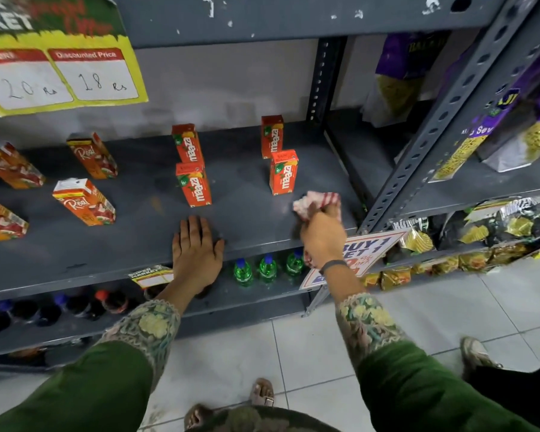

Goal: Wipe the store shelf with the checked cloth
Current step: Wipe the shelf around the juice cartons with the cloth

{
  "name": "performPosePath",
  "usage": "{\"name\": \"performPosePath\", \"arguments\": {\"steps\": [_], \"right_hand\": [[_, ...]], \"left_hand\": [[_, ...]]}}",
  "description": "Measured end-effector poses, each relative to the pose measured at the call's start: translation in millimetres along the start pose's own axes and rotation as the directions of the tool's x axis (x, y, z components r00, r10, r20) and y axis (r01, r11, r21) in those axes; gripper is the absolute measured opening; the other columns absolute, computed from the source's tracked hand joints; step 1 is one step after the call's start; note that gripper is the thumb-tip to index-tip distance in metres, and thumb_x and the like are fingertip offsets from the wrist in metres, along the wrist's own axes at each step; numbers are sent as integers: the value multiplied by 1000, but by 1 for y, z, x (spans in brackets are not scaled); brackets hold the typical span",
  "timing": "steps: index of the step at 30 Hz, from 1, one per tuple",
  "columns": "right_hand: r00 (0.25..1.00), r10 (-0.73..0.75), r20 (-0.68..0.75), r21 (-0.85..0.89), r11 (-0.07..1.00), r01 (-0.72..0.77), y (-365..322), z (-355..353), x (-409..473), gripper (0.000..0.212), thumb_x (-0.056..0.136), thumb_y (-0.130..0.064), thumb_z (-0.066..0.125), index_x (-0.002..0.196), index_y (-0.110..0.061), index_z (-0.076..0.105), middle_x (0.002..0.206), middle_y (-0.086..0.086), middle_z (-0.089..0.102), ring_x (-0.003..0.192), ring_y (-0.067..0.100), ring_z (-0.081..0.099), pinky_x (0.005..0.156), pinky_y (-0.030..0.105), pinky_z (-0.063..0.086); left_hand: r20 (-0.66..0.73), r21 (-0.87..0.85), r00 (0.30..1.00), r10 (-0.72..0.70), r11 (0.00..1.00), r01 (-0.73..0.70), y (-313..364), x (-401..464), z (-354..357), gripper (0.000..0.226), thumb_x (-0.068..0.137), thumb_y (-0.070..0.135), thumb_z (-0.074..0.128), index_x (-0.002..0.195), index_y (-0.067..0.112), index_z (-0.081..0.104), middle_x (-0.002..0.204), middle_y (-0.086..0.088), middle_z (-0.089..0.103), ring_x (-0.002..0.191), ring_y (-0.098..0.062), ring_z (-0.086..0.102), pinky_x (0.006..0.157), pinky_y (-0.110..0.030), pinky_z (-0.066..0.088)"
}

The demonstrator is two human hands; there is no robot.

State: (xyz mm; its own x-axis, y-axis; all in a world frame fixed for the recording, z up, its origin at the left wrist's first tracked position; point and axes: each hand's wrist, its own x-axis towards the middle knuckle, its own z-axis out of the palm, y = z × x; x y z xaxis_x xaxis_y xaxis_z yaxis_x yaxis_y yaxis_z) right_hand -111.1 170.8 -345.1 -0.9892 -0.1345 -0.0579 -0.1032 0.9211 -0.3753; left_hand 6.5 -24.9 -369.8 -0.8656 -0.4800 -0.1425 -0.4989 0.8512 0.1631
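Here right hand [323,236] fingers, mostly hidden, seemingly clamp checked cloth [317,203]; left hand [197,251] splayed.

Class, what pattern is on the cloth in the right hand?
Red-and-white checks on the crumpled cloth, seen in the head view.

The big yellow price sign [60,57] hanging at the top left says "Discounted Price", with "20 Rs" and "18 Rs" written by hand in its white boxes. The orange juice boxes [194,185] on the grey shelf [131,238] say "maaza". The juice cartons [85,202] on the left say "Real". A white sign [371,247] on the shelf edge says "BUY 1". A small tag [152,275] there says "SUPER MARKET".
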Motion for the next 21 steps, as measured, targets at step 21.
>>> {"name": "performPosePath", "arguments": {"steps": [21], "right_hand": [[857, -513, 37, 131, 853, 505, -58, 37, -78, 53, 87, -12, 52, 138, -26, 46, 144, 2, 50, 123, 24, 53, 94, 32, 51]], "left_hand": [[-2, 5, 993, -117, 993, 117, -77, -2, -13, 65, 98, 41, 21, 146, 2, 1, 157, -17, -3, 145, -31, -4, 119, -46, 3]]}}
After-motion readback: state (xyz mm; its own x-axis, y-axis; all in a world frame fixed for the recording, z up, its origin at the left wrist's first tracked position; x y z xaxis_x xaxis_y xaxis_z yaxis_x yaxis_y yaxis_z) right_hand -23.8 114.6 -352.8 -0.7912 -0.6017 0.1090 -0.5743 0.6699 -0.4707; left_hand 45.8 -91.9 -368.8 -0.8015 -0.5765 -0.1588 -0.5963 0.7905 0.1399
